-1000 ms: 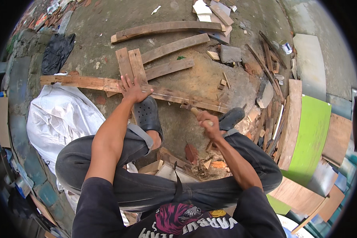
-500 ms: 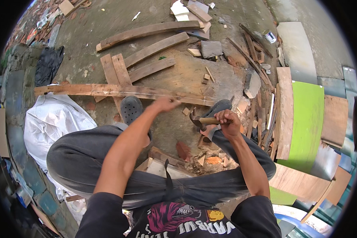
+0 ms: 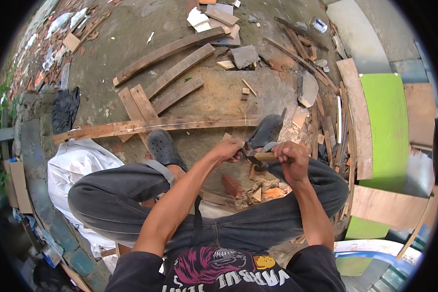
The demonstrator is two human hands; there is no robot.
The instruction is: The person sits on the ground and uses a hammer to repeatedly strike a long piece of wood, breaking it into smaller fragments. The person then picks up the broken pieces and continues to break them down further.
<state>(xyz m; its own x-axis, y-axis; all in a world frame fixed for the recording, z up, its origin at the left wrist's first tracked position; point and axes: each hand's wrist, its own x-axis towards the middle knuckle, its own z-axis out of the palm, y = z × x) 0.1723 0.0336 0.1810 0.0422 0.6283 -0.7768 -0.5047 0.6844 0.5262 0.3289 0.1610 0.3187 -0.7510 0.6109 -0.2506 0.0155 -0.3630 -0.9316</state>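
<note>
My right hand is wrapped round the wooden handle of a claw hammer, held above the ground between my legs. At the hammer's metal head is my left hand, its fingers curled together beside the claw. Whatever is between those fingers is too small or hidden to make out. Beyond my hands a long wooden plank lies crosswise, close to the toes of my dark clogs. Other boards lie under its left half.
Loose wooden boards lie farther out, near a broken stone slab. Scrap wood and rubble line the right side, beside a green panel. A white sack is at my left knee; wood chips lie between my legs.
My left hand has come from over the plank, right and nearer, to the hammer's head. The right hand still grips the handle, slightly lower in view. The whole view has shifted a little.
</note>
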